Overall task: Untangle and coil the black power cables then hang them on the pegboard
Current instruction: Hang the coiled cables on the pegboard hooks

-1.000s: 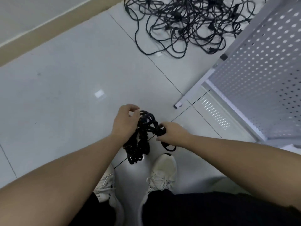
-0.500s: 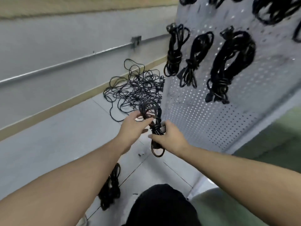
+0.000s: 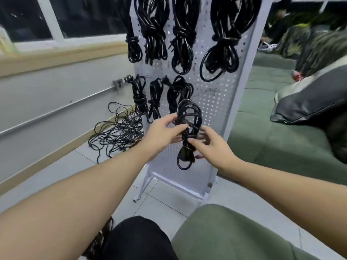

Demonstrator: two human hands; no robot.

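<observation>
**Coil up at the board, ready to hang**

The view has swung up from the floor in the last sec — the coiled cable point(image 3: 188, 126) now sits right in front of the pegboard point(image 3: 221, 102), just below the hung bundles point(image 3: 180, 36). Hang step looks next; a bare hook point(image 3: 211, 91) sits above-right of the coil. Left hand point(image 3: 161, 134) pinches the coil's wrapped waist, fingers curled round it. Right hand point(image 3: 212, 145) grips the same waist from the other side, thumb & fingers clamped on. Loose tangle point(image 3: 116, 132) lies on the floor left of the pegboard — more to do.

Green sofa point(image 3: 266, 132), dark cushion point(image 3: 308, 102), tiled floor point(image 3: 169, 199), window frame point(image 3: 50, 21), wall rail point(image 3: 56, 109)
</observation>
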